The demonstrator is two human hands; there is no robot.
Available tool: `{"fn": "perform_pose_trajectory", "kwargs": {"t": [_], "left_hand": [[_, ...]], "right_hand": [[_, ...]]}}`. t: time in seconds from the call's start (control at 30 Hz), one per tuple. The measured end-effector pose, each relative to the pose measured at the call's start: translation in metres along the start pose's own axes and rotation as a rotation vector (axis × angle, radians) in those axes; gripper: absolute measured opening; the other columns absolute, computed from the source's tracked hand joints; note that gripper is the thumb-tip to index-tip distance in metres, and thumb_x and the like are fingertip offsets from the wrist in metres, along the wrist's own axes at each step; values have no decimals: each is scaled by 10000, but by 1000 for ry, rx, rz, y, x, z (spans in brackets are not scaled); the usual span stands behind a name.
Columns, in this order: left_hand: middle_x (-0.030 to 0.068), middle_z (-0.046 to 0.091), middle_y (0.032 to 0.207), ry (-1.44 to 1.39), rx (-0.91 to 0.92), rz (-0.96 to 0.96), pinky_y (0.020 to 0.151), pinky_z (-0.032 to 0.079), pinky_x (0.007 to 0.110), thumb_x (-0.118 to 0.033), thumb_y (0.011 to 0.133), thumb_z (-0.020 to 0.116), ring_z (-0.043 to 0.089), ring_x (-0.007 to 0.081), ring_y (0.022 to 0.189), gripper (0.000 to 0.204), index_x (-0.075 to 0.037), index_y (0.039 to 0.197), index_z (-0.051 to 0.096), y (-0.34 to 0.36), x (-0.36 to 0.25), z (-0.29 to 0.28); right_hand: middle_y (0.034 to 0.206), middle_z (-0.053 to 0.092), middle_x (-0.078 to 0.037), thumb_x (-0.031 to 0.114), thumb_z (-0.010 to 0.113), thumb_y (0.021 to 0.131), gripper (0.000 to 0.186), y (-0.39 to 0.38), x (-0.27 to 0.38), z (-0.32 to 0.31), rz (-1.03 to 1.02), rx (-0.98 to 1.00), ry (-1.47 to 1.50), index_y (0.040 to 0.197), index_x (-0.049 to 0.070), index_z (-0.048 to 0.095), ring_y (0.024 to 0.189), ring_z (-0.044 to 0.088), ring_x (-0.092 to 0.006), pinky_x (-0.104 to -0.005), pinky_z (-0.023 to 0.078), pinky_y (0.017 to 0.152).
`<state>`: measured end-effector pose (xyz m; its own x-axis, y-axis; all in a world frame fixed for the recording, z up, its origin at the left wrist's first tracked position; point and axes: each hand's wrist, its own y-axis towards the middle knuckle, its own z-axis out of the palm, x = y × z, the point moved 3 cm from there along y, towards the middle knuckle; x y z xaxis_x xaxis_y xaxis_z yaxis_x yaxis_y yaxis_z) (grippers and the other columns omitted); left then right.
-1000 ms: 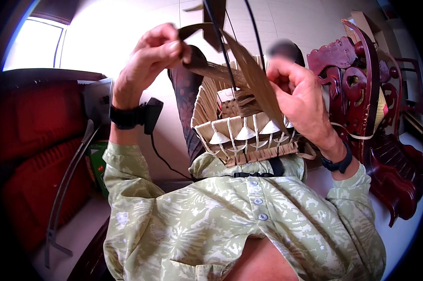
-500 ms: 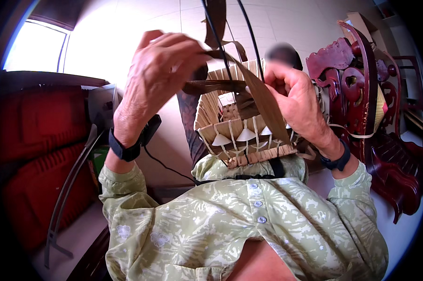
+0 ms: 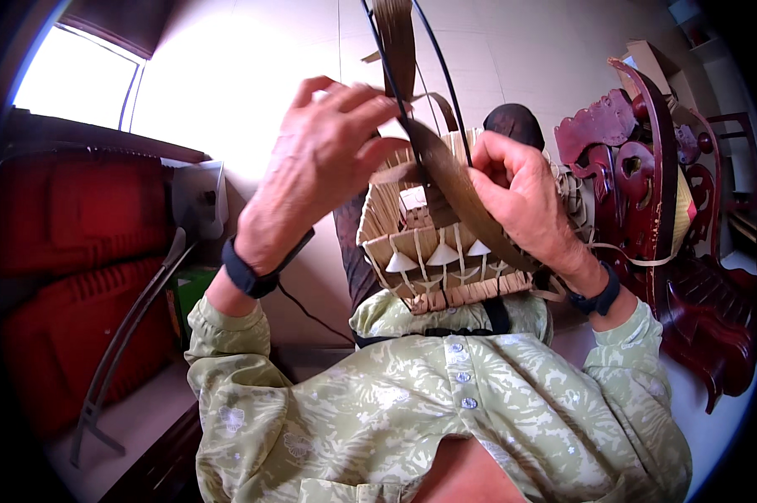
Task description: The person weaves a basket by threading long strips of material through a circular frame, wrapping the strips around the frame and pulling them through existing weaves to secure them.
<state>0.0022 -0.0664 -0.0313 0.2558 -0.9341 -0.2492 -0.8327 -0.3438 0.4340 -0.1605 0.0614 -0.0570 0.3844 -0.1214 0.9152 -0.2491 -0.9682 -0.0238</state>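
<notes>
A woven straw basket [image 3: 378, 210] with small white cone shapes along its near side rests on my lap. Two thin black rods of a handle [image 3: 443, 59] rise from it. A wide brown flat strip [image 3: 454, 172] crosses the rods and slants down over the basket's near right side. My left hand [image 3: 324, 147] is at the left rod, thumb and fingers apart around the strip's upper bend, slightly blurred. By the right rod, my right hand [image 3: 521, 189] is closed, its thumb and forefinger pinching at the strip's edge; the fingertips are partly hidden.
A dark red carved wooden chair [image 3: 659, 168] stands at the right. On the left are red stacked cases [image 3: 85, 285], a grey curved metal frame [image 3: 131, 335] and a green box [image 3: 190, 293]. A black cable [image 3: 307, 314] runs from near my left wrist toward my waist.
My left hand has moved slightly right and down, its fingers spreading at the left rod. The strip's loop beside it has shrunk. My right hand stays by the right rod.
</notes>
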Motion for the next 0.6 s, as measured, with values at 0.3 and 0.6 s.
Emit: {"fn": "perform_pose_trajectory", "kwargs": {"t": [0.3, 0.6], "left_hand": [[27, 645, 964, 102, -72, -351, 633, 501, 342, -119, 801, 673, 645, 210, 720, 50, -82, 801, 640, -75, 69, -17], [127, 539, 1325, 537, 9, -544, 1048, 304, 461, -332, 836, 688, 541, 252, 1169, 524, -106, 1287, 544, -76, 60, 0]], "right_hand": [[563, 530, -37, 166, 695, 821, 249, -3, 9, -5, 57, -23, -38, 727, 1, 533, 522, 483, -103, -296, 407, 509], [575, 535, -27, 173, 702, 818, 256, 1, 5, -2, 22, -3, 3, 720, 13, 529, 537, 488, -93, -282, 408, 516]]}}
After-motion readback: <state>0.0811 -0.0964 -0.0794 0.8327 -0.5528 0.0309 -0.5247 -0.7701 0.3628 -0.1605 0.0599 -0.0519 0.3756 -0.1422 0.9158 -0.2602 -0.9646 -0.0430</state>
